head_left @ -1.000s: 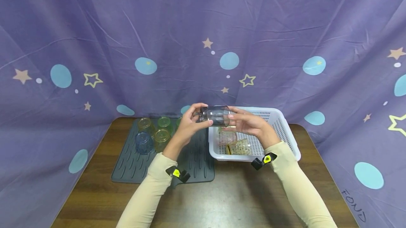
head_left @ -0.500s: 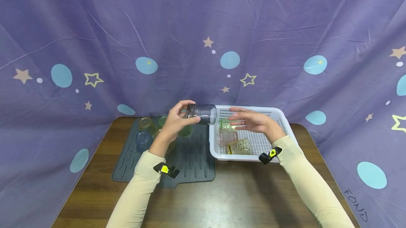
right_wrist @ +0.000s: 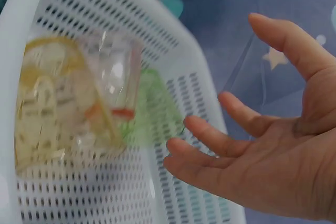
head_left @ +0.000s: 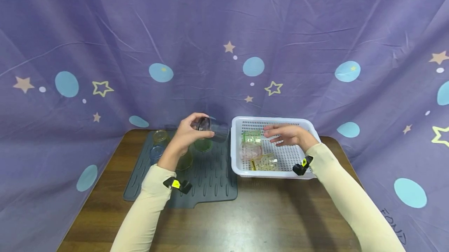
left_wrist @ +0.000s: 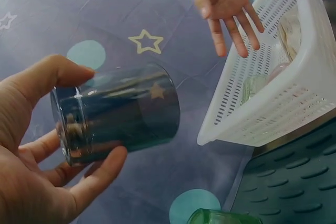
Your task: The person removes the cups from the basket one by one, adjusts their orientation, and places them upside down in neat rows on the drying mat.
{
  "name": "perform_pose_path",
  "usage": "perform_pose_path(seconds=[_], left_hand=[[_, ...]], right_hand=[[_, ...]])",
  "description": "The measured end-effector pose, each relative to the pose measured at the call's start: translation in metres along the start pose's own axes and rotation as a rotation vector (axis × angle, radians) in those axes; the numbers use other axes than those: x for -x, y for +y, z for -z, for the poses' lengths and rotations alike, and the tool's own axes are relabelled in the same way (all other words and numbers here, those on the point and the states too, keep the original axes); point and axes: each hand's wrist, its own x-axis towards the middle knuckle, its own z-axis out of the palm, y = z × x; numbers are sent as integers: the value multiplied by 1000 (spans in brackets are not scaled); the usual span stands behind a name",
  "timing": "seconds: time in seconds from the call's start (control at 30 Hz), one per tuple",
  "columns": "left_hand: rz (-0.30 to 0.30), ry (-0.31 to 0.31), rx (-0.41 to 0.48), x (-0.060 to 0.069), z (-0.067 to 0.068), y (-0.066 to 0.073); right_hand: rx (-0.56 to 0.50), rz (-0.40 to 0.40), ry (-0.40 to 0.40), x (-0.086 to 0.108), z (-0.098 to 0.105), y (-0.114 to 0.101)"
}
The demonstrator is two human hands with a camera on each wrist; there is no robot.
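My left hand (head_left: 183, 136) grips a smoky, clear-sided drinking glass (head_left: 221, 130) near one end, thumb and fingers round it. The glass lies almost sideways in the air above the grey drying mat (head_left: 214, 184). In the left wrist view, the held glass (left_wrist: 121, 114) points its far end toward the basket. My right hand (head_left: 288, 134) hovers over the white basket (head_left: 273, 174), fingers spread and holding nothing. Inside the basket lie a green glass (head_left: 251, 136), a pink glass (head_left: 251, 151) and a yellow patterned glass (head_left: 267, 162).
Several coloured glasses stand on the mat, partly hidden by my left hand and arm: a yellow one (head_left: 160, 136), a blue one (head_left: 156, 153), another yellowish one (head_left: 185, 162) and a green one (head_left: 203, 145). A wooden table (head_left: 259, 217) and purple curtain (head_left: 196, 41) surround them.
My right hand has let go of the smoky glass and drawn back to the right. My left hand has carried the glass left, from over the basket's edge to over the mat.
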Motion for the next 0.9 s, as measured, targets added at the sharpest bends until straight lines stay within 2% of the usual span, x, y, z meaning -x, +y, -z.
perform_pose_path(seconds=[0.2, 0.37, 0.53, 0.8, 0.9], left_hand=[[69, -7, -77, -3, 0, -4], [117, -13, -135, -5, -2, -10], [149, -24, -159, -6, -8, -19], [242, -11, -248, -11, -15, -28], [257, -3, -290, -12, -17, -31]], right_hand=[[150, -87, -56, -9, 10, 9], [324, -119, -90, -13, 13, 13], [445, -157, -123, -13, 16, 16], [585, -203, -174, -13, 16, 18], [633, -214, -186, -14, 14, 19]])
